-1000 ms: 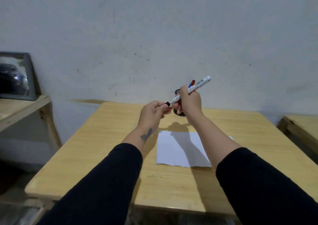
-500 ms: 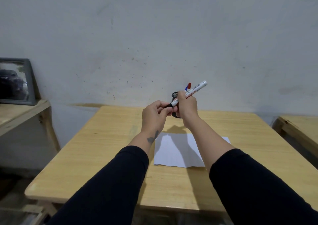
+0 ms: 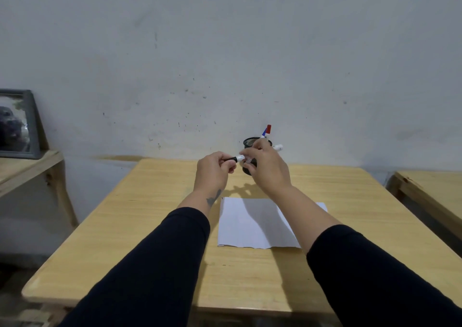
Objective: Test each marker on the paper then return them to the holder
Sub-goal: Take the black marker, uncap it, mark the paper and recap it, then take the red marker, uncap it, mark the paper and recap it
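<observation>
A white marker (image 3: 240,157) with a black cap (image 3: 231,159) lies nearly level between my hands, above the far part of the table. My left hand (image 3: 213,171) pinches the black cap end. My right hand (image 3: 268,167) grips the white barrel, whose back end (image 3: 278,147) pokes out past my fingers. Behind my right hand stands the black mesh holder (image 3: 250,142), partly hidden, with a red-capped marker (image 3: 268,129) and a blue one (image 3: 263,135) sticking up from it. A white sheet of paper (image 3: 252,223) lies flat on the table under my right forearm.
The light wooden table (image 3: 140,216) stands against a grey wall. A framed picture (image 3: 17,124) leans on a wooden shelf at the left. Another wooden table's edge (image 3: 430,189) shows at the right.
The marker has tipped from pointing up to the right down to nearly level. Both hands have closed together on it, with the cap now against the barrel.
</observation>
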{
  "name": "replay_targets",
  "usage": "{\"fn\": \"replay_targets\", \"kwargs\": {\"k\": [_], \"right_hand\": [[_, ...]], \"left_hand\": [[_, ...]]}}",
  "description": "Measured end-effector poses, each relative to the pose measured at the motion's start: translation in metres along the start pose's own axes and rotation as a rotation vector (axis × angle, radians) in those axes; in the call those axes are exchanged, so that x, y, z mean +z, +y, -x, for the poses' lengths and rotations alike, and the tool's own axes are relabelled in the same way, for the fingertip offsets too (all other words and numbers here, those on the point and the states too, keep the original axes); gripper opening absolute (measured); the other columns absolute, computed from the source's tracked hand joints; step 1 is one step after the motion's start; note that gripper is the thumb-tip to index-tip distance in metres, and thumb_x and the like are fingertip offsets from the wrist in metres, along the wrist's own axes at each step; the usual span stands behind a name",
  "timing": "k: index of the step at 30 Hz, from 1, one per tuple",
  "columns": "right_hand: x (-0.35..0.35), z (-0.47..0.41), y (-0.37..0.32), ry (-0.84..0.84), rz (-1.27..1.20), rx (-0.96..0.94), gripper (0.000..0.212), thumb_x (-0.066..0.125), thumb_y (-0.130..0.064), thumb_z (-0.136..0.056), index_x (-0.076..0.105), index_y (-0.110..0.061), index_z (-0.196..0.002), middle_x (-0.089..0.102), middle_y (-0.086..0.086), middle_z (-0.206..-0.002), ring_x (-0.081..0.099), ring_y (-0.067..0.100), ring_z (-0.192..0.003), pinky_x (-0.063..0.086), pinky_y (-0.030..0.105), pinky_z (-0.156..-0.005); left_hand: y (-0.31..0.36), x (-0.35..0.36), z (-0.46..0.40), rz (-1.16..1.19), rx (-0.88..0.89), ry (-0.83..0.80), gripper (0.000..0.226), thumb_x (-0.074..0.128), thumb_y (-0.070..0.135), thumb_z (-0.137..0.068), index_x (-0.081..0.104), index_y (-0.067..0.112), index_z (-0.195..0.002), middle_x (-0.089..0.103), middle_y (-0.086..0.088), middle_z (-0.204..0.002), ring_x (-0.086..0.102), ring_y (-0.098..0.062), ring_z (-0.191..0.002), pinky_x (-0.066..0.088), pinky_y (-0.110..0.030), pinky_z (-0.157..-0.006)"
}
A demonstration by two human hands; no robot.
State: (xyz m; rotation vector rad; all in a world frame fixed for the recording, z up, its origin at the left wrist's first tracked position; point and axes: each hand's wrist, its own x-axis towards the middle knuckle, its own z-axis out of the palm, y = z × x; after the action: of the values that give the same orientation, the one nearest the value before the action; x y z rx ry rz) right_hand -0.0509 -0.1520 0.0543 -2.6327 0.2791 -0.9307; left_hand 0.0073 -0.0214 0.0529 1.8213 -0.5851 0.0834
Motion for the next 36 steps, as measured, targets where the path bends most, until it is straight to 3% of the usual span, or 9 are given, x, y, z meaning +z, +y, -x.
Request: {"fn": "replay_targets", "kwargs": {"k": [2,5,9,12,19,23,28,32,36], "right_hand": [[0.004,-0.001,0.005,0.001,-0.004,0.01,0.02,0.061,-0.017,-0.09,0.071,-0.019,-0.108,0.056,0.001,-0.108,0.059,0.022,-0.096,0.05,0.035,-0.066],[0.0,-0.015,0.014,0.033,-0.076,0.065,0.02,0.06,-0.018,-0.092,0.07,-0.017,-0.109,0.057,0.003,-0.107,0.061,0.023,-0.094,0.045,0.032,-0.07],[-0.016,-0.06,0.026,0.189,-0.321,0.214,0.018,0.06,-0.016,-0.092,0.069,-0.013,-0.107,0.063,0.008,-0.1,0.066,0.03,-0.088,0.051,0.035,-0.078],[-0.022,-0.09,0.032,0.239,-0.469,0.293,0.022,0.058,-0.01,-0.092,0.064,-0.013,-0.113,0.062,0.001,-0.082,0.068,0.032,-0.075,0.058,0.044,-0.073],[0.028,-0.123,0.047,0.092,-0.518,0.51,0.021,0.055,-0.019,-0.094,0.064,-0.007,-0.11,0.067,0.005,-0.075,0.066,0.023,-0.064,0.06,0.039,-0.069],[0.045,-0.122,0.052,-0.091,-0.138,0.541,0.026,0.054,-0.033,-0.093,0.072,-0.016,-0.1,0.069,0.004,-0.095,0.062,0.024,-0.085,0.045,0.028,-0.066],[0.054,-0.123,0.056,-0.157,0.005,0.611,0.03,0.063,-0.041,-0.089,0.073,-0.014,-0.1,0.069,0.003,-0.092,0.06,0.022,-0.075,0.032,0.023,-0.047],[0.047,-0.123,0.055,-0.059,-0.085,0.622,0.028,0.065,-0.032,-0.09,0.072,-0.009,-0.105,0.068,0.006,-0.099,0.065,0.026,-0.092,0.048,0.029,-0.069],[0.039,-0.123,0.066,0.179,-0.145,0.669,0.028,0.063,-0.025,-0.091,0.059,-0.012,-0.115,0.064,0.006,-0.115,0.058,0.028,-0.112,0.044,0.032,-0.074]], "left_hand": [[-0.003,0.002,0.002,-0.007,-0.013,-0.033,0.015,0.059,0.013,-0.09,0.068,0.013,-0.102,0.07,-0.004,-0.09,0.065,-0.017,-0.085,0.047,-0.027,-0.078],[-0.019,-0.001,0.005,-0.128,-0.094,-0.13,0.052,0.053,0.035,-0.095,0.041,0.013,-0.14,0.058,-0.003,-0.132,0.055,-0.018,-0.12,0.041,-0.028,-0.097],[-0.06,-0.01,0.021,-0.501,-0.125,-0.259,0.064,0.039,0.051,-0.095,0.025,0.02,-0.149,0.025,0.003,-0.157,0.027,-0.015,-0.143,0.02,-0.036,-0.117],[-0.091,-0.008,0.03,-0.708,-0.082,-0.341,0.072,0.028,0.059,-0.093,0.017,0.017,-0.151,0.011,0.004,-0.161,0.002,-0.009,-0.148,-0.001,-0.037,-0.121],[-0.099,-0.006,0.029,-0.755,-0.041,-0.299,0.073,0.032,0.061,-0.09,0.019,0.021,-0.151,0.01,0.01,-0.16,0.002,-0.004,-0.147,-0.003,-0.034,-0.121],[-0.1,-0.005,0.027,-0.753,-0.043,-0.278,0.074,0.033,0.063,-0.089,0.021,0.023,-0.15,0.011,0.012,-0.16,0.003,-0.002,-0.146,-0.002,-0.034,-0.121],[-0.1,-0.005,0.027,-0.757,-0.039,-0.276,0.075,0.033,0.063,-0.088,0.02,0.023,-0.15,0.011,0.012,-0.16,0.002,-0.002,-0.146,-0.001,-0.035,-0.121],[-0.098,-0.005,0.027,-0.756,-0.03,-0.275,0.074,0.033,0.063,-0.089,0.02,0.023,-0.15,0.011,0.011,-0.16,0.003,-0.002,-0.146,-0.002,-0.034,-0.121],[-0.098,-0.005,0.028,-0.76,-0.035,-0.279,0.074,0.032,0.063,-0.089,0.02,0.022,-0.15,0.01,0.011,-0.16,0.002,-0.003,-0.146,-0.002,-0.035,-0.121]]}}
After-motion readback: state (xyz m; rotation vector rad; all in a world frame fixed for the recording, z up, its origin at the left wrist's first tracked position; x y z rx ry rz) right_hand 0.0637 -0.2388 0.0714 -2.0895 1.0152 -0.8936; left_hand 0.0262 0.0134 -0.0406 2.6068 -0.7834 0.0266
